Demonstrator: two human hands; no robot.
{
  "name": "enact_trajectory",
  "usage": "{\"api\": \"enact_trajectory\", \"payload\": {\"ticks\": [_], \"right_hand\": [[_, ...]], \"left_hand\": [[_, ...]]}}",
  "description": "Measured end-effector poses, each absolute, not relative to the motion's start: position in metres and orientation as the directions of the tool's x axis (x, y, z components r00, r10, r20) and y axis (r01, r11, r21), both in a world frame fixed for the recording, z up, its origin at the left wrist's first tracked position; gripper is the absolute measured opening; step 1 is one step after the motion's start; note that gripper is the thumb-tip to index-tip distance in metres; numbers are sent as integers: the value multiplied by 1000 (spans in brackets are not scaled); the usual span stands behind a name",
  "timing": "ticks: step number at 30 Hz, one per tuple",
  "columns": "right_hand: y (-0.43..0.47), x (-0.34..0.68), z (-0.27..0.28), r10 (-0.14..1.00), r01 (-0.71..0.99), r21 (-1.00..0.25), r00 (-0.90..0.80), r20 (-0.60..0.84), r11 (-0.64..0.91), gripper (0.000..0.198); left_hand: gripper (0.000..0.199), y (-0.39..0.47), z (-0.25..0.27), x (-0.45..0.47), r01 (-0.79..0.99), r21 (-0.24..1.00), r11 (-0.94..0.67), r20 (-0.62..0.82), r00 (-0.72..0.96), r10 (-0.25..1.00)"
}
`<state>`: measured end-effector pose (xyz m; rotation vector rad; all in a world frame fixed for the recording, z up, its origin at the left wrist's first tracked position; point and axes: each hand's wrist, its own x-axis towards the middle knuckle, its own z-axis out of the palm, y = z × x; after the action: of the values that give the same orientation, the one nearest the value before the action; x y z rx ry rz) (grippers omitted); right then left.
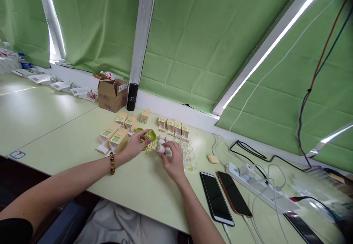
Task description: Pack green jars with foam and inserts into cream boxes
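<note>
My left hand, with a beaded bracelet on its wrist, pinches a small green plastic tray. Between the thumb and fingers of my right hand is a small white rounded piece. More pale rounded pieces stand just behind it, partly covered by my fingers. Below the green tray lie several small yellow-green pieces. Clear plastic pieces with yellow spots spread out to the right of my right hand. Open beige cartons stand beside my left wrist.
Several small cartons line the back, near a black tumbler and a cardboard box. At right lie two phones, a power strip and tangled cables. White packets run along the far left.
</note>
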<state>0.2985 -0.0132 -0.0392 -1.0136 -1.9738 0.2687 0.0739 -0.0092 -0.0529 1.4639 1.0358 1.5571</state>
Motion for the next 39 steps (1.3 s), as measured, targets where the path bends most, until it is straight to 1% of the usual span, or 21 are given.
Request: {"api": "enact_trajectory", "payload": {"ticks": [2,3,4,6,9,12,15,19,22,27,30,32,35,39], "right_hand": [[-11,297,-40,794,270,-746,-220,567,608,25],[-11,295,-41,826,124,-823,-206,525,554,29],[-10,294,-41,855,-8,-874,-206,476,485,33],[-11,291,-43,890,-196,-914,-226,395,356,40],[-15,289,-42,902,-323,-908,-250,353,266,42],[-17,289,-39,910,-348,-902,-228,347,256,46],[-18,290,-38,916,-317,-906,-192,351,281,48],[-17,290,-39,909,-288,-903,-177,377,319,49],[-16,290,-42,904,-293,-900,-186,384,322,48],[-17,288,-43,893,-255,-899,-192,407,355,44],[-18,286,-42,911,-267,-909,-177,373,320,45],[-16,284,-42,926,-280,-914,-152,345,294,49],[-13,283,-43,947,-294,-920,-113,302,258,54],[-9,283,-45,959,-263,-936,-94,267,235,43]], "left_hand": [[70,-9,-53,74,3,916,-400,400,-48,915],[68,-9,-52,74,-2,915,-403,402,-36,915],[67,-9,-52,74,-7,915,-403,403,-26,915],[67,-10,-51,75,-20,916,-401,401,-22,916],[69,-12,-50,77,-56,919,-391,390,-24,921],[69,-13,-51,78,-69,926,-372,373,11,928],[69,-12,-53,78,-26,932,-362,363,23,932],[75,-13,-53,78,45,930,-364,361,55,931],[76,-16,-48,80,69,923,-378,371,98,923],[72,-24,-37,82,107,891,-442,427,140,894],[72,-25,-37,81,194,863,-466,452,115,885],[71,-24,-40,81,214,861,-460,450,97,888],[65,-21,-46,81,159,880,-448,441,79,894],[58,-20,-47,82,131,885,-447,442,61,895]]}}
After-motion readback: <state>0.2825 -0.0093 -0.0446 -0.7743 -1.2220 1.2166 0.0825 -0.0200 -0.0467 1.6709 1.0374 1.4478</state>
